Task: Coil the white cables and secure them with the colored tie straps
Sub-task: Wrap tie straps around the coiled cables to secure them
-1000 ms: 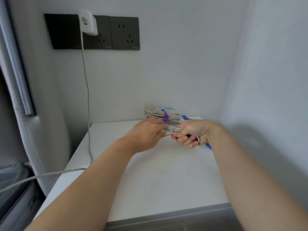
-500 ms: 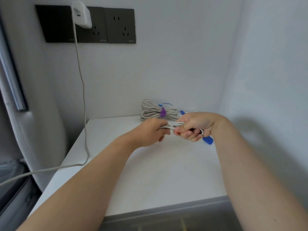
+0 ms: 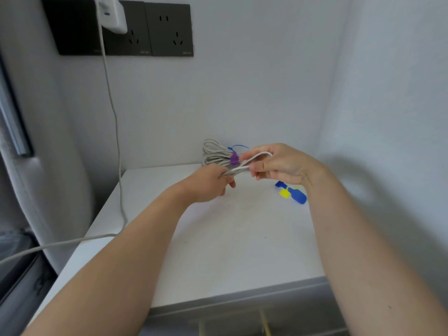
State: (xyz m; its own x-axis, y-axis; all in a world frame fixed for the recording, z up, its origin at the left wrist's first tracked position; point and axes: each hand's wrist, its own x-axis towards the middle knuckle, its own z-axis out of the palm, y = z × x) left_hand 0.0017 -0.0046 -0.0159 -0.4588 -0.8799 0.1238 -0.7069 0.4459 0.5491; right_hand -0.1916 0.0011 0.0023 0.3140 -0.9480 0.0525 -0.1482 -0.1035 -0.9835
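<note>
**A:** Head view. The left grip (image 3: 211,184) is curled round a gathered bundle of white cable (image 3: 238,169). The right grip (image 3: 278,166) pinches a loop of the same cable between thumb and fingers. Both hold it just above the tabletop (image 3: 218,238).

**B:** And the remaining items?

**A:** A finished coil (image 3: 213,154), bound with a purple tie strap (image 3: 234,158), lies at the back against the wall. A blue tie strap (image 3: 299,196) and a yellow tie strap (image 3: 284,193) lie on the tabletop beneath the right wrist. They may touch or overlap; the blur hides which.

**B:** How will the cable handle?

**A:** It is judged light, soft and springy, so its loops would tend to open if released. The best hold is at the middle of the bundle with all strands pinched together, which leaves the other hand free to fetch a strap. The smooth jacket could let strands slide out of a loose hold.
</note>
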